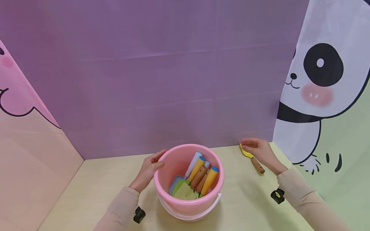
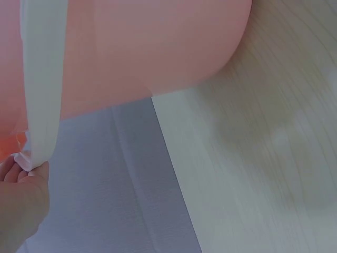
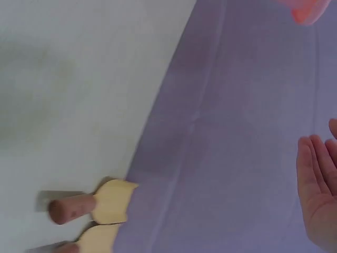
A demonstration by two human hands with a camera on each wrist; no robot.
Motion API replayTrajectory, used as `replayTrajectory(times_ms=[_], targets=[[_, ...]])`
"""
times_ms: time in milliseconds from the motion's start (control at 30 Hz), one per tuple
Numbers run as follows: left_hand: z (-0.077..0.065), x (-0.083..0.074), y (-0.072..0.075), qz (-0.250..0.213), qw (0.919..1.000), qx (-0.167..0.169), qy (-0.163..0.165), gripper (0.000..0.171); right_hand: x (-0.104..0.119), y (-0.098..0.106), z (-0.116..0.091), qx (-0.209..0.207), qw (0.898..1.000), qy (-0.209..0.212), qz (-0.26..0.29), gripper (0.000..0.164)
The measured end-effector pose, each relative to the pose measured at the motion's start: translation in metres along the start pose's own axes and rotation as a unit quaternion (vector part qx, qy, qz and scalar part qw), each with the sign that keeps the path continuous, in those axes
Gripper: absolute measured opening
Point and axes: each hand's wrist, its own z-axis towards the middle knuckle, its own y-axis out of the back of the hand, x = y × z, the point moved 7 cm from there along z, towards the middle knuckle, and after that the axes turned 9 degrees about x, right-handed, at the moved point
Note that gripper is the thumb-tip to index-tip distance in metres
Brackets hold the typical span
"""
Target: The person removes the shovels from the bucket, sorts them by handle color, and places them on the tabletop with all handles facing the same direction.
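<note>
A pink bucket (image 1: 173, 202) stands on the table, its white handle (image 1: 201, 214) hanging down the near side. My left hand (image 1: 146, 171) grips the bucket's rim on the left, the thumb towards the inside. Several toy garden tools (image 1: 199, 178) lie in the bucket, with yellow, brown and pale handles and green and grey-blue heads. Over on the right, my right hand (image 1: 261, 153) is held above a yellow shovel (image 1: 256, 164) with a brown handle, fingers extended and holding nothing. The right wrist view shows this hand (image 3: 318, 195) apart from two such shovels (image 3: 73, 207).
A purple wall sheet (image 1: 173, 80) rises behind the table (image 1: 115, 179). A panda print (image 1: 303, 134) covers the right side wall, and a pink and peach panel (image 1: 26, 144) stands on the left. Both shovels lie near the table's back edge.
</note>
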Motion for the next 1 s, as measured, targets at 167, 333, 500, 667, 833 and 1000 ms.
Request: replayTrajectory(times_ms=[167,333,500,667,833,1000], targets=[[0.0,0.0,0.001,0.003,1.0,0.001,0.002,0.052,0.033,-0.016,0.0,0.043,0.997,0.064,0.006,0.035],[0.0,-0.001,0.002,0.008,1.0,-0.001,0.001,0.052,0.053,-0.034,0.0,0.095,0.992,0.088,0.012,0.036],[0.001,-0.001,0.003,0.006,1.0,-0.003,0.004,0.052,0.071,-0.054,0.001,0.144,0.983,0.115,0.001,0.035],[0.0,-0.001,0.001,0.006,1.0,0.003,0.002,0.052,0.081,-0.076,0.004,0.187,0.975,0.118,0.003,0.035],[0.0,0.0,0.001,0.003,1.0,0.003,0.0,0.051,0.086,-0.094,0.011,0.22,0.968,0.119,-0.019,0.032],[0.001,0.0,0.0,-0.001,1.0,0.002,-0.002,0.052,0.089,-0.112,0.016,0.253,0.955,0.139,-0.067,0.028]])
